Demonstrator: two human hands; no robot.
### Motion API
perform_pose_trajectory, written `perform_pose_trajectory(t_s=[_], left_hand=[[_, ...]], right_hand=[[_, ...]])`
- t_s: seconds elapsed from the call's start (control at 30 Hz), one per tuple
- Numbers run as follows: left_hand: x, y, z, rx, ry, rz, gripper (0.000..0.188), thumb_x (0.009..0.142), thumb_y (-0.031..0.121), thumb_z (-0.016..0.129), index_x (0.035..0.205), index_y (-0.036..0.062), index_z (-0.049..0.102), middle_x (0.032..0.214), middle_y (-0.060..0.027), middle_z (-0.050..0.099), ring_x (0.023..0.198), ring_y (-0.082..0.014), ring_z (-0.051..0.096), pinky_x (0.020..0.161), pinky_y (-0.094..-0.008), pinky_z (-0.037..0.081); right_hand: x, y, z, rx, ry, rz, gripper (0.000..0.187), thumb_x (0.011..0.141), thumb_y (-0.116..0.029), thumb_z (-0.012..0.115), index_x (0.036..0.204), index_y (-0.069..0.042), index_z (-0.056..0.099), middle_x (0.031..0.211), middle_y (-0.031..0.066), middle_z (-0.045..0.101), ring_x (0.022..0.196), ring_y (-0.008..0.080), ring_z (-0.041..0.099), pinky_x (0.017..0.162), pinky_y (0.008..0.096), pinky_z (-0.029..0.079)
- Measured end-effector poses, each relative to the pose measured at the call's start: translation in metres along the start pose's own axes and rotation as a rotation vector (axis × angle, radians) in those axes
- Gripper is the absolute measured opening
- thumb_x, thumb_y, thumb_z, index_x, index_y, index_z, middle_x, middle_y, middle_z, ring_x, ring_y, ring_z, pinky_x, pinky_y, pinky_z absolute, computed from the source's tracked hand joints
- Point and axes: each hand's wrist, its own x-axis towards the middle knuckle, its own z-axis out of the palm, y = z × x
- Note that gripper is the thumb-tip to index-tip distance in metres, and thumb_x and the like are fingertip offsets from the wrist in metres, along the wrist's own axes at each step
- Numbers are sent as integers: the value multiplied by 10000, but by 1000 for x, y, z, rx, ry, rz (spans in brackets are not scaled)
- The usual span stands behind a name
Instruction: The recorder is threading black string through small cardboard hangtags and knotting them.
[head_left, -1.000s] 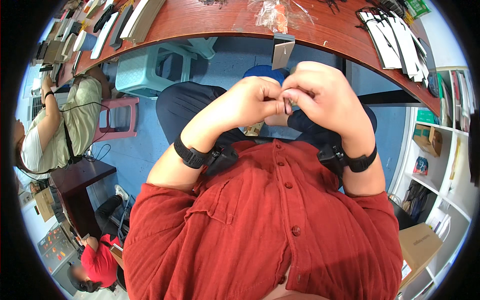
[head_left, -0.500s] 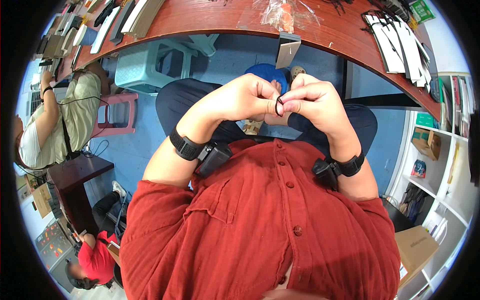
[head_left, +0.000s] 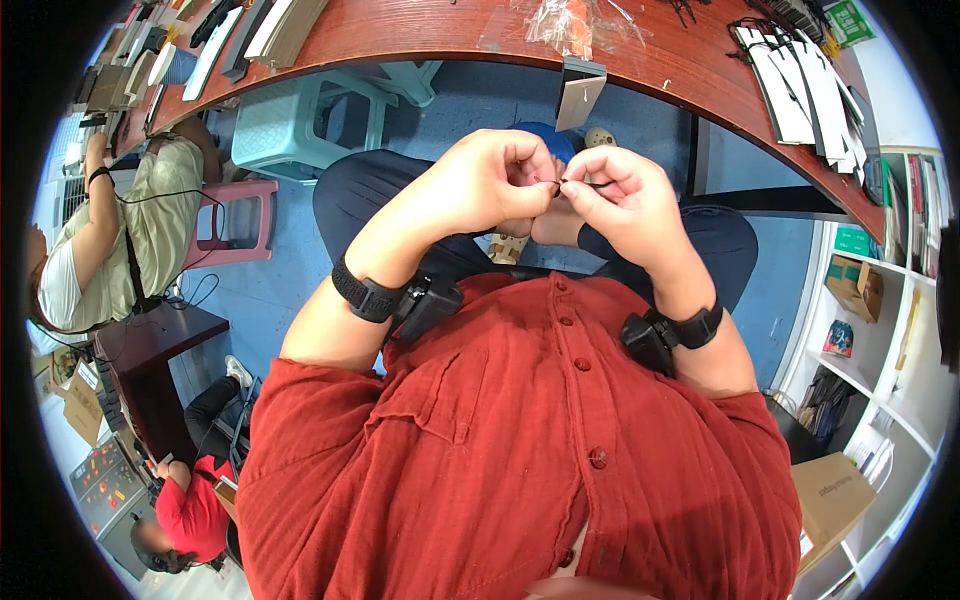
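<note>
- Black cord (head_left: 563,181): upper centre of the frame, over the lap, a short stretch of it spanning the narrow gap between the fingertips.
- Left hand (head_left: 485,190): thumb and forefinger closed in a pinch on the cord, other fingers curled inward.
- Right hand (head_left: 635,205): thumb and forefinger likewise pinched on it; a loose tail runs rightward past the fingertips (its far end I cannot make out from where I stand).
- Step in hand, my judgement: working the cord by fingertip, perhaps tightening a knot; the dark spot between the pinches is too small to confirm one.
- Next move, my judgement: calls for two firm pinches and a steady, even pull, without letting the tail slip.
- Nearby: red-brown table (head_left: 430,35) across the top of the frame; white strips (head_left: 790,90) with black cords on it, upper right.
</note>
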Motion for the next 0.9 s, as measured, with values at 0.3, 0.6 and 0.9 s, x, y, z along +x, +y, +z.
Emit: perform_pose_trajectory(t_s=[0.3,0.6,0.9], left_hand=[[-9,7,-3,-377,-82,-107,102,818,100,608,856,10,579,733,11,570,647,-61,536,601,-193,452],[-7,3,4,-297,-42,-86,74,822,73,598,855,10,576,728,25,553,654,-43,504,610,-181,434],[-10,9,5,-285,8,34,56,805,49,592,828,19,551,737,40,527,662,-21,471,597,-170,408]], right_hand=[[-9,-40,1,-1200,-60,-623,50,698,-86,591,711,-56,554,684,67,547,630,254,560,538,332,452],[-10,-47,6,-1369,-123,-617,70,693,-92,581,686,-60,518,662,66,519,654,247,566,551,338,454],[-9,-29,1,-324,-15,-27,141,785,-60,599,913,-4,588,702,-9,553,593,46,507,509,194,419]])
